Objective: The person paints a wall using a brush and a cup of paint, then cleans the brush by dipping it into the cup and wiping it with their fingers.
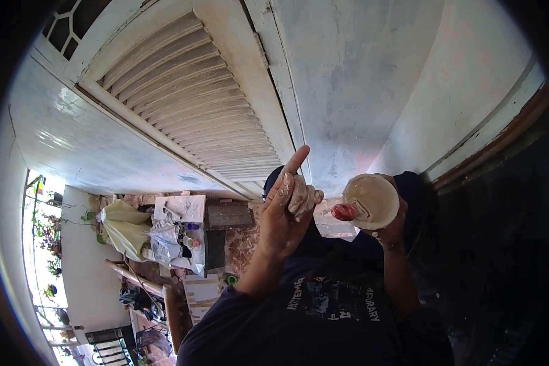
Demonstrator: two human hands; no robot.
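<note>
My right hand (392,227) is wrapped round the side of a round, cream-coloured tub (382,194), smeared inside with pale paste. A tool with a red handle (344,211) leans in the tub, its handle end sticking out over the left rim; its working end is hard to make out. My left hand (290,210) is raised to the left of the tub, apart from it. Its index finger points up, while the other fingers curl in, coated in white paste. Whether the curled fingers hold anything is hidden.
Ahead stand a louvred shutter door (195,104) and a patchy grey-blue wall (354,73). Lower left, a cluttered table (180,210) has plastic sheeting and small containers, beside a yellowish cloth (123,226). A wooden rail (172,317) and a white panel (201,293) are nearer.
</note>
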